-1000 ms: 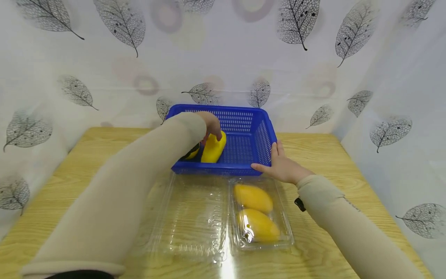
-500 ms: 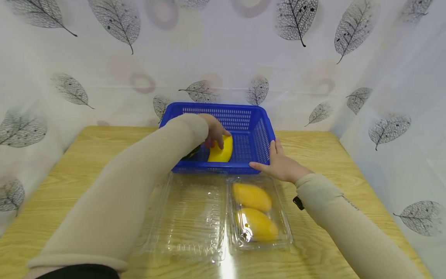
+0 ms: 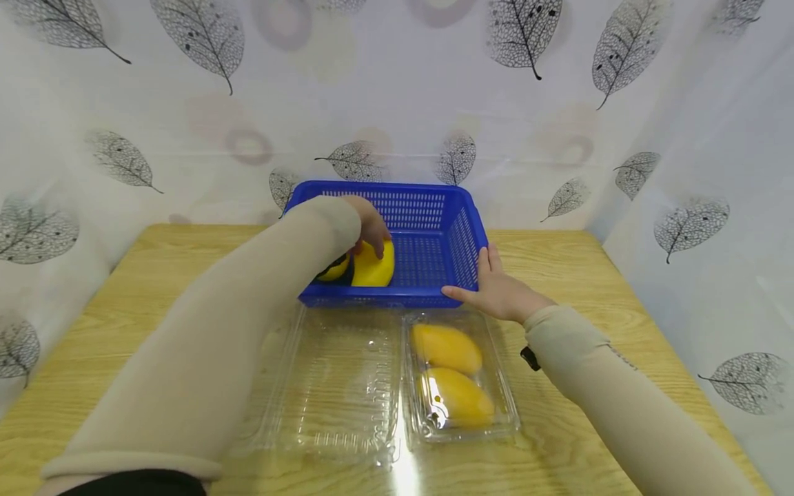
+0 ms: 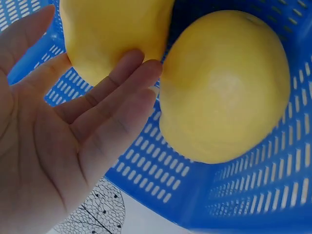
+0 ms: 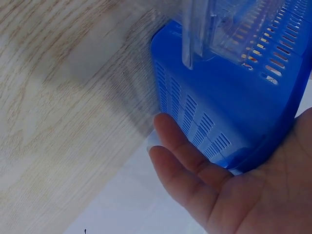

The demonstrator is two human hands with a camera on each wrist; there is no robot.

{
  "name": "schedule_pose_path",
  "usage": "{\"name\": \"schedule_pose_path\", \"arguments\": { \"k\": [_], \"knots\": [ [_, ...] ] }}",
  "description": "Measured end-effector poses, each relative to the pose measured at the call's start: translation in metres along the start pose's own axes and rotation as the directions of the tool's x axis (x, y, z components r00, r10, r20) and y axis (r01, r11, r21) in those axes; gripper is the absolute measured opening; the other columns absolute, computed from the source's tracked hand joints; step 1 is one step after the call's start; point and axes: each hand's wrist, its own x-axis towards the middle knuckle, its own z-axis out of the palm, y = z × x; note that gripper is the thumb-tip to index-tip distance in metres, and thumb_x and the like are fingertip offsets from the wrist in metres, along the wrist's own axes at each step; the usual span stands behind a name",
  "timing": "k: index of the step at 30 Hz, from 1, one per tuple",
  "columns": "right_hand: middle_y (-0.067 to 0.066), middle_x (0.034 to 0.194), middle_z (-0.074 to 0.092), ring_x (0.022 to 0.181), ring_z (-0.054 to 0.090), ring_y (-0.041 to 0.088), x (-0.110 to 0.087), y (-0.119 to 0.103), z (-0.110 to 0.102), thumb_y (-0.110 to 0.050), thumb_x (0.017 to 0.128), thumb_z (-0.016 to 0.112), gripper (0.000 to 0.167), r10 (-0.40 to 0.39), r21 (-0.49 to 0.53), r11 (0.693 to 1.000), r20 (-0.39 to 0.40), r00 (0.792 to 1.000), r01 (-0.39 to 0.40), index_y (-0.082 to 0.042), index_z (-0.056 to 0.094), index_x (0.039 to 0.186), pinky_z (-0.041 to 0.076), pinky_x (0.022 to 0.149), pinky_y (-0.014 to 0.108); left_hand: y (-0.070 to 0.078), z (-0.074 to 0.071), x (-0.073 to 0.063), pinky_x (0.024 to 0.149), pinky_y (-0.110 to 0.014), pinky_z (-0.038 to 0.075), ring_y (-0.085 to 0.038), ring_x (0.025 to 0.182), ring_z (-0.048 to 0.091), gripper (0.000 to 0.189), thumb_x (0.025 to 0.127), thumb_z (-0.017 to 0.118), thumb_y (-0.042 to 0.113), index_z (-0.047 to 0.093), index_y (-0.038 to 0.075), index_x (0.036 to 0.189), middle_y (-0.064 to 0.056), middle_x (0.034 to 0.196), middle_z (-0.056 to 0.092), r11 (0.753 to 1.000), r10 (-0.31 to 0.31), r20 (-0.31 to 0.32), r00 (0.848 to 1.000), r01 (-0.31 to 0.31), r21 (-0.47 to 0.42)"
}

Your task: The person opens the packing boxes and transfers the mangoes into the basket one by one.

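Note:
A yellow mango [image 3: 375, 267] lies in the blue plastic basket [image 3: 428, 296]. My left hand [image 3: 371, 224] reaches over it, fingertips at its surface. In the left wrist view the left hand [image 4: 68, 117] has nearly straight fingers touching the upper mango [image 4: 112, 39]. A second mango [image 4: 224, 87] lies beside it against the basket wall; in the head view my sleeve partly hides this second mango [image 3: 335, 270]. My right hand [image 3: 505, 296] rests on the basket's right front corner, thumb at the front rim. In the right wrist view, fingers [image 5: 183, 180] stretch along the outer wall.
In front of the basket is an open clear plastic clamshell box. Its right half [image 3: 509, 406] holds two mangoes [image 3: 455, 396]; its left half [image 3: 347, 386] lies flat on the wooden table [image 3: 571, 275]. Leaf-print cloth [image 3: 397, 83] hangs behind.
Inside the basket, my left hand shifts right over the mango, then back left. The mango moves with it, and the second one shows again. My right hand stays at the basket corner.

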Motion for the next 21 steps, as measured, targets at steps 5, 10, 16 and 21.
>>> {"name": "schedule_pose_path", "arguments": {
  "k": [5,10,16,21],
  "knots": [
    [0.018,0.145,-0.032,0.084,0.064,0.026,0.000,0.001,0.000,-0.080,0.076,0.037,0.119,-0.003,-0.009,1.000,-0.006,1.000,0.003,0.000,-0.023,0.141,0.052,0.073,0.040,-0.004,0.002,0.003,0.073,-0.032,0.051,-0.022,0.100,0.060,0.058,0.085,0.067,0.034,0.045,0.033,0.139,-0.008,0.120,0.055,0.998,0.028,-0.027,0.999,-0.026,0.057],
    [0.018,0.145,-0.032,0.078,0.064,0.023,-0.001,0.001,0.000,-0.081,0.075,0.037,0.120,0.000,-0.009,1.000,-0.004,1.000,0.000,0.000,-0.022,0.141,0.052,0.071,0.039,0.000,0.007,0.001,0.087,-0.034,0.046,-0.020,0.108,0.053,0.060,0.087,0.064,0.035,0.041,0.029,0.142,-0.005,0.136,0.045,0.979,0.086,-0.027,0.996,-0.079,0.189],
    [0.020,0.145,-0.031,0.095,0.062,0.034,0.000,0.001,0.000,-0.082,0.074,0.035,0.121,-0.009,-0.007,1.000,-0.009,1.000,0.009,0.001,-0.022,0.141,0.050,0.078,0.045,0.005,0.014,0.015,0.103,-0.046,0.031,-0.027,0.130,0.031,0.069,0.082,0.067,0.044,0.036,0.036,0.143,-0.003,0.149,0.031,0.922,0.088,-0.041,0.995,-0.066,0.382],
    [0.019,0.146,-0.031,0.097,0.061,0.035,0.000,0.001,0.000,-0.081,0.076,0.036,0.120,-0.008,-0.013,1.000,-0.015,1.000,0.008,0.001,-0.022,0.142,0.050,0.080,0.045,0.004,0.016,0.014,0.104,-0.052,0.028,-0.032,0.133,0.026,0.078,0.078,0.071,0.049,0.032,0.037,0.144,-0.005,0.150,0.029,0.902,0.104,-0.046,0.994,-0.075,0.425]
  ]
}}
